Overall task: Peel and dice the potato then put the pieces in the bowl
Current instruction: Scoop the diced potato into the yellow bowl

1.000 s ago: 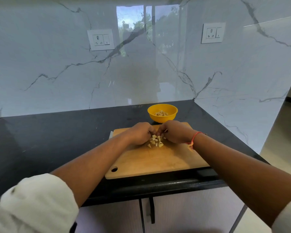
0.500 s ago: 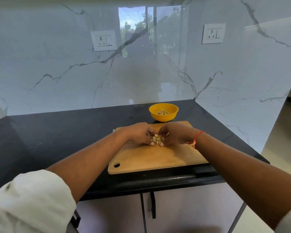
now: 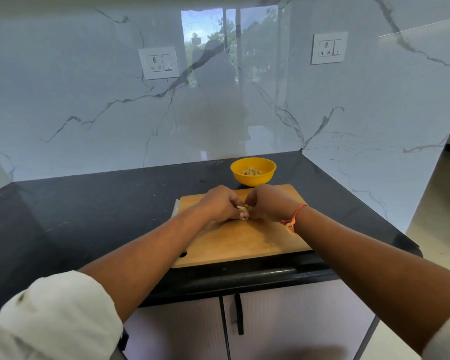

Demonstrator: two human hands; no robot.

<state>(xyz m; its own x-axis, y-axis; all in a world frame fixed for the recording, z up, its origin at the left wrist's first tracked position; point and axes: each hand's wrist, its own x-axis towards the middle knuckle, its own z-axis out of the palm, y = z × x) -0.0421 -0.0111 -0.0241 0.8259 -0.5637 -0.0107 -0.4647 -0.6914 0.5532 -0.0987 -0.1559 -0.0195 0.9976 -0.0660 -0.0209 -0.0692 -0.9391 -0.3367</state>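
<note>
1. The fingers (image 3: 232, 201) of the left hand (image 3: 220, 203) and those of the right hand (image 3: 266, 203) are curled toward each other, fingertips nearly meeting, clamped together on a small heap of potato pieces (image 3: 243, 212).
2. The heap sits between the two sets of fingertips, partly hidden by them.
3. Directly under the fingers lies a wooden cutting board (image 3: 244, 242) on a black counter (image 3: 89, 211).
4. Just beyond the fingers, past the board's far edge, stands a yellow bowl (image 3: 252, 180) with more diced potato (image 3: 251, 172) inside.
5. An orange thread (image 3: 294, 216) circles the right wrist.
</note>
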